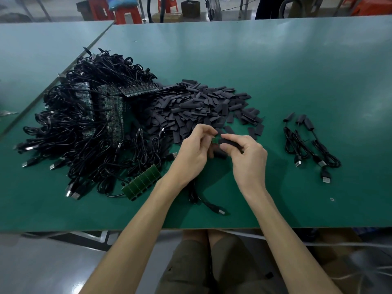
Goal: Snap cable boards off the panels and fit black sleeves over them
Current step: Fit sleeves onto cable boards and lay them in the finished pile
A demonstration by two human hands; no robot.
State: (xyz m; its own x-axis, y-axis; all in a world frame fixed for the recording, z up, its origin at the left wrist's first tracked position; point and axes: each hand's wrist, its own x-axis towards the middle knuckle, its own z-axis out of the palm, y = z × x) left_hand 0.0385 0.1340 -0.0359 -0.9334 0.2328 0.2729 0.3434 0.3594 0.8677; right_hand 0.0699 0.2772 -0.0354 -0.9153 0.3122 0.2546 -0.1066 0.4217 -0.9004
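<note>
Your left hand (pixel 194 151) pinches the small green board (pixel 215 141) between thumb and fingertips. Your right hand (pixel 244 158) holds a black sleeve (pixel 230 143) between thumb and forefinger, its end meeting the board's edge right between the two grips (how far the board sits inside, you cannot tell from here).

The board's cable (pixel 203 200) drops from under your left hand toward you, and its plug lies short of the table's near edge (pixel 212 229).

Just beyond the grip, away from you, the heap of loose sleeves (pixel 201 107) begins, with a few strays almost at your knuckles. Left of the grip lies the big tangle of cables (pixel 74 134) with dark panels (pixel 110 107) in it. Nearer you on that side, a green panel strip (pixel 142 182) rests tilted at the tangle's fringe, close to your left forearm.

Right of the grip, open green mat (pixel 275 71) separates your right hand from a small group of cables with sleeved ends (pixel 307 143), well apart. The widest open room is past that group and beyond the heap, where the mat runs to the far edge.
</note>
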